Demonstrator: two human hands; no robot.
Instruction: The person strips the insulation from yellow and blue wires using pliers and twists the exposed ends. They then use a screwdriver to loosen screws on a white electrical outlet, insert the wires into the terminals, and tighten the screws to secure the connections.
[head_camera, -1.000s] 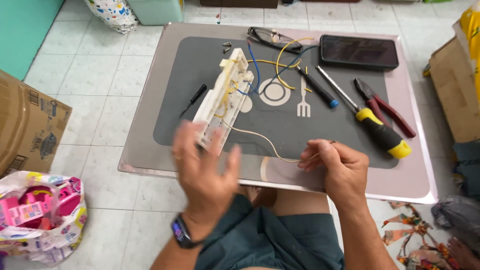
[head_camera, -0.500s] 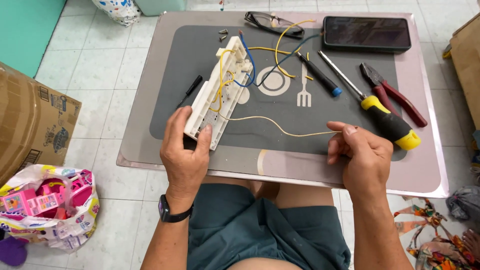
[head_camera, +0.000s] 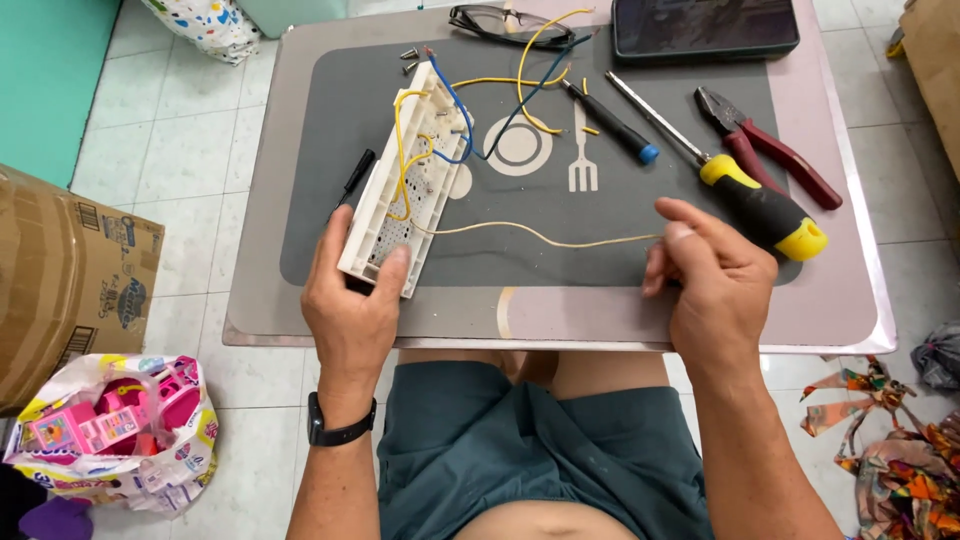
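A long white plastic housing (head_camera: 405, 175) lies open on the low table (head_camera: 300, 330), with yellow and blue wires looping out of it. My left hand (head_camera: 352, 300) grips its near end, thumb on the right edge. A thin yellow wire (head_camera: 540, 236) runs from the housing across the mat to my right hand (head_camera: 712, 285), which pinches its far end. A black-and-yellow screwdriver (head_camera: 745, 200) lies just beyond my right hand.
On the table lie a blue-tipped screwdriver (head_camera: 612, 125), red-handled pliers (head_camera: 765, 145), a dark phone (head_camera: 705, 27), eyeglasses (head_camera: 490, 22), small screws (head_camera: 410, 60) and a black bit (head_camera: 355, 177). A cardboard box (head_camera: 60, 275) and a bag of toys (head_camera: 110, 430) sit on the floor to the left.
My left hand came down from the air onto the housing's near end. My right hand shifted right, drawing the yellow wire out straighter across the mat.
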